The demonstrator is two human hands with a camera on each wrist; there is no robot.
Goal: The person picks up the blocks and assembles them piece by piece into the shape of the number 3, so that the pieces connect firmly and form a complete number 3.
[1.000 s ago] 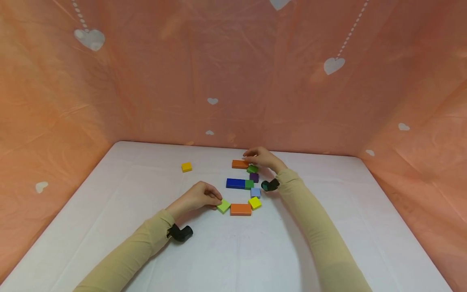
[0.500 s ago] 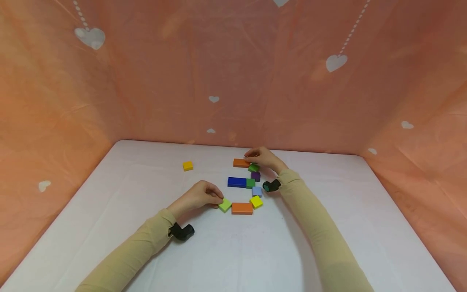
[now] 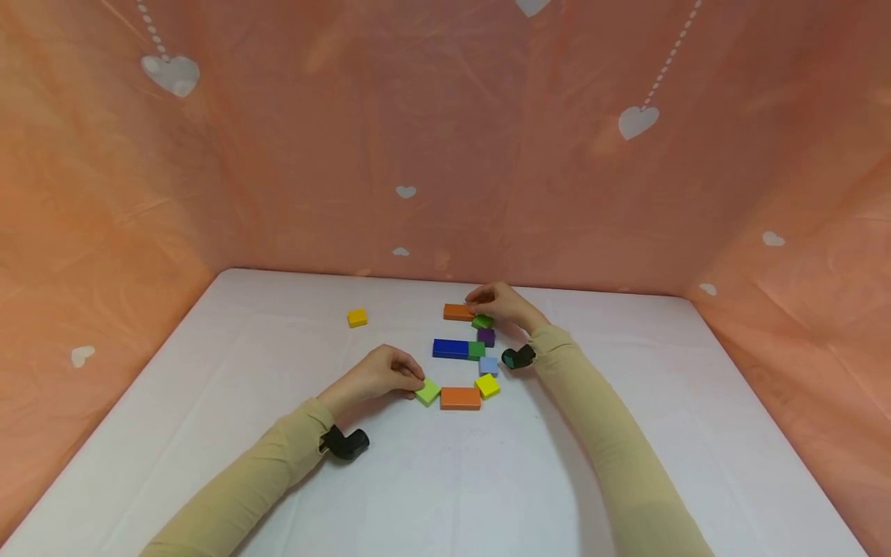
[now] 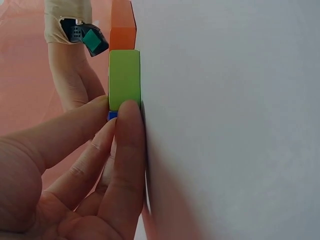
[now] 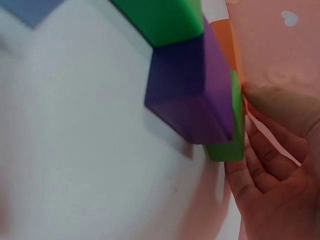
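Note:
In the head view, my left hand point(image 3: 383, 373) pinches a light green block point(image 3: 428, 392) beside the left end of an orange block point(image 3: 460, 398). The left wrist view shows thumb and index finger on that light green block point(image 4: 124, 80). My right hand point(image 3: 506, 305) is at the far end of the row, pinching a green block point(image 3: 482, 322) next to the far orange block point(image 3: 457, 312). In the right wrist view, its thumb meets the seam of the orange block point(image 5: 227, 42) and green block point(image 5: 227, 150); part of this contact is hidden.
Between the hands lie a purple block point(image 3: 486, 337), a darker green block point(image 3: 476, 351), a long blue block point(image 3: 450, 349), a light blue block point(image 3: 488, 367) and a yellow block point(image 3: 487, 386). Farther left, an amber block point(image 3: 357, 318) sits apart on the white tabletop point(image 3: 445, 487).
The head view shifts slightly back and forth. Both hands stay at the same blocks, and the blocks keep their places on the table.

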